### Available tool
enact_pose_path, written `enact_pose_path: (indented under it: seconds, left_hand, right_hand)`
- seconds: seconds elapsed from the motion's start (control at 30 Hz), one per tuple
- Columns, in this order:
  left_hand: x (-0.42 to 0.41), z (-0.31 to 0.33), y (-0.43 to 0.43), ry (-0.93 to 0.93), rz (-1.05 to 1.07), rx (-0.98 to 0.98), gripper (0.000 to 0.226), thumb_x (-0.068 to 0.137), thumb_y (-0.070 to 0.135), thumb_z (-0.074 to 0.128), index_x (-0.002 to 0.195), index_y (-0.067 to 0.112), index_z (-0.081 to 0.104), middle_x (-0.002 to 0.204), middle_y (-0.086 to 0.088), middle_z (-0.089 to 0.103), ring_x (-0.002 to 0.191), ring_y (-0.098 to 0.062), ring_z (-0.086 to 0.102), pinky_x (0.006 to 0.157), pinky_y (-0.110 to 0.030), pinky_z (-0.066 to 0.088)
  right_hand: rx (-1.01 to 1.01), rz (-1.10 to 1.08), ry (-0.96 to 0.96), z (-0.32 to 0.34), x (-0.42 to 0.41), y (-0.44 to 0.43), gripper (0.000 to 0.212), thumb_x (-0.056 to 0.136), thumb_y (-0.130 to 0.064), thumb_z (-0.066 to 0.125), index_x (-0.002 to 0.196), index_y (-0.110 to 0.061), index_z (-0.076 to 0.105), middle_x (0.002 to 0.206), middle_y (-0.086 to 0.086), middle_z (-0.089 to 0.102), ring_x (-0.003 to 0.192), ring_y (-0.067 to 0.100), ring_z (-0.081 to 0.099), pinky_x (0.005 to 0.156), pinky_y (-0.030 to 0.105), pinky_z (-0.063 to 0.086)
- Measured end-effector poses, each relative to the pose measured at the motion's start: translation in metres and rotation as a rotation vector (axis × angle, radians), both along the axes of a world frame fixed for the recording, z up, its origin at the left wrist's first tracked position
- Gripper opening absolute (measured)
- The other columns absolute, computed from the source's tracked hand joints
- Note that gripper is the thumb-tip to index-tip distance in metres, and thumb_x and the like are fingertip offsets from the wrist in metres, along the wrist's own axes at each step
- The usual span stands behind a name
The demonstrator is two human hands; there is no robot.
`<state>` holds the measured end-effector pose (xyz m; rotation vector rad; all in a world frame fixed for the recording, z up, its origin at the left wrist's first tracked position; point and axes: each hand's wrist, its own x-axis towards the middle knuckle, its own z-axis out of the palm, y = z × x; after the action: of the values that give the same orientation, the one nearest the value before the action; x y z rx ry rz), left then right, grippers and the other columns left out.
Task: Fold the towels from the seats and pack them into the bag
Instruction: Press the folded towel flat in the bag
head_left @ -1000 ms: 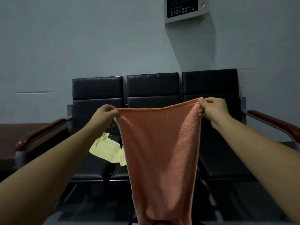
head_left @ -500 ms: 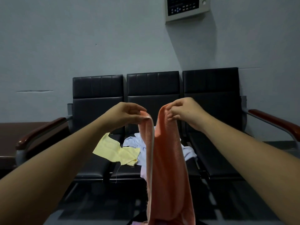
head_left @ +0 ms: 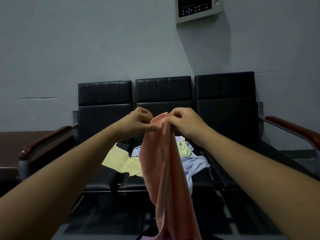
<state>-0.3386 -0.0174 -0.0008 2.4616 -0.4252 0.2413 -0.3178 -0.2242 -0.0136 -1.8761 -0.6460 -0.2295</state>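
While left hand (head_left: 138, 122) and right hand (head_left: 183, 122) pinch orange towel (head_left: 162, 170) corners together — first fold — yellow towel (head_left: 121, 161), blue towel (head_left: 195, 163) wait unfolded beyond them.

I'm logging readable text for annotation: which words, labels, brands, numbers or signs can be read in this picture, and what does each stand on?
No text can be read here.
On the wall panel: small light marks and blue buttons on its dark face, too small and blurred to read.
On the orange towel and the seats: no print, label or brand shows.
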Motion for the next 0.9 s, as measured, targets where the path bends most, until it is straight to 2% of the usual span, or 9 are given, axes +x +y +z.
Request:
enact_pose_path:
  seconds: [0.1, 0.2, 0.33, 0.43, 0.5, 0.57, 0.63, 0.73, 0.9]
  left_hand:
    - [0.001, -0.012, 0.012, 0.222, -0.055, -0.031, 0.041, 0.074, 0.056, 0.08, 0.099, 0.024, 0.081, 0.144, 0.009, 0.039, 0.132, -0.01, 0.039, 0.113, -0.039, 0.036]
    - [-0.002, -0.016, 0.016, 0.277, -0.032, -0.109, 0.048, 0.078, 0.05, 0.077, 0.108, 0.013, 0.077, 0.138, 0.007, 0.047, 0.128, -0.011, 0.045, 0.115, -0.043, 0.036]
    - [0.0, -0.012, 0.014, 0.022, 0.16, 0.113, 0.036, 0.088, 0.041, 0.07, 0.1, 0.007, 0.071, 0.102, -0.002, 0.066, 0.096, -0.019, 0.064, 0.087, -0.036, 0.054]
    - [0.003, -0.006, 0.009, -0.204, 0.301, 0.23, 0.027, 0.09, 0.04, 0.067, 0.094, 0.014, 0.065, 0.098, -0.005, 0.071, 0.092, -0.02, 0.067, 0.085, -0.035, 0.056]
    - [-0.001, 0.004, 0.003, -0.267, 0.253, 0.094, 0.026, 0.091, 0.039, 0.066, 0.092, 0.013, 0.064, 0.095, -0.003, 0.072, 0.088, -0.017, 0.068, 0.082, -0.034, 0.057]
    - [-0.014, 0.024, -0.004, -0.144, 0.033, -0.277, 0.029, 0.088, 0.033, 0.066, 0.093, 0.004, 0.064, 0.089, -0.003, 0.073, 0.086, -0.017, 0.07, 0.081, -0.033, 0.06]
    - [-0.024, 0.044, -0.003, -0.095, -0.063, -0.321, 0.032, 0.081, 0.035, 0.067, 0.094, 0.006, 0.066, 0.086, -0.001, 0.074, 0.085, -0.017, 0.071, 0.081, -0.03, 0.059]
    - [-0.017, 0.054, 0.005, -0.214, 0.144, -0.016, 0.023, 0.08, 0.038, 0.073, 0.091, 0.019, 0.069, 0.087, 0.004, 0.074, 0.084, -0.012, 0.07, 0.085, -0.034, 0.055]
    - [-0.001, 0.032, 0.003, -0.326, 0.249, -0.135, 0.015, 0.084, 0.029, 0.076, 0.094, 0.021, 0.069, 0.089, 0.004, 0.071, 0.086, -0.008, 0.068, 0.079, -0.025, 0.053]
  right_hand:
    - [0.095, -0.062, 0.049, -0.001, 0.007, -0.007, 0.026, 0.098, -0.024, 0.059, 0.08, -0.006, 0.063, 0.074, 0.011, 0.06, 0.069, 0.023, 0.058, 0.073, 0.05, 0.056]
    - [0.097, -0.136, 0.035, -0.005, 0.012, -0.016, 0.03, 0.099, -0.033, 0.06, 0.08, -0.011, 0.062, 0.073, 0.005, 0.059, 0.069, 0.019, 0.057, 0.07, 0.042, 0.052]
    - [-0.087, -0.313, -0.118, -0.014, 0.019, -0.028, 0.024, 0.099, -0.029, 0.061, 0.081, -0.014, 0.059, 0.076, -0.003, 0.059, 0.068, 0.011, 0.054, 0.058, 0.023, 0.038]
    - [-0.124, -0.367, -0.168, -0.015, 0.023, -0.031, 0.022, 0.099, -0.026, 0.063, 0.08, -0.017, 0.059, 0.076, -0.004, 0.06, 0.069, 0.009, 0.055, 0.057, 0.019, 0.036]
    - [0.008, -0.357, -0.151, -0.003, 0.027, -0.03, 0.02, 0.1, -0.025, 0.062, 0.081, -0.019, 0.058, 0.076, -0.005, 0.059, 0.066, 0.006, 0.053, 0.059, 0.019, 0.039]
    - [0.302, -0.24, -0.109, 0.018, 0.024, -0.032, 0.018, 0.102, -0.02, 0.058, 0.083, -0.02, 0.058, 0.077, -0.003, 0.062, 0.067, 0.009, 0.056, 0.068, 0.026, 0.045]
    - [0.483, -0.131, -0.103, 0.035, 0.023, -0.037, 0.018, 0.102, -0.018, 0.057, 0.084, -0.017, 0.059, 0.078, 0.0, 0.062, 0.072, 0.012, 0.058, 0.07, 0.03, 0.049]
    - [0.141, -0.304, -0.173, 0.038, 0.023, -0.04, 0.013, 0.102, -0.021, 0.058, 0.091, -0.015, 0.059, 0.082, -0.004, 0.059, 0.073, 0.008, 0.056, 0.063, 0.02, 0.044]
    - [0.033, -0.393, -0.117, 0.015, 0.035, -0.037, 0.012, 0.103, -0.024, 0.055, 0.097, -0.015, 0.058, 0.088, -0.002, 0.059, 0.077, 0.008, 0.055, 0.062, 0.02, 0.041]
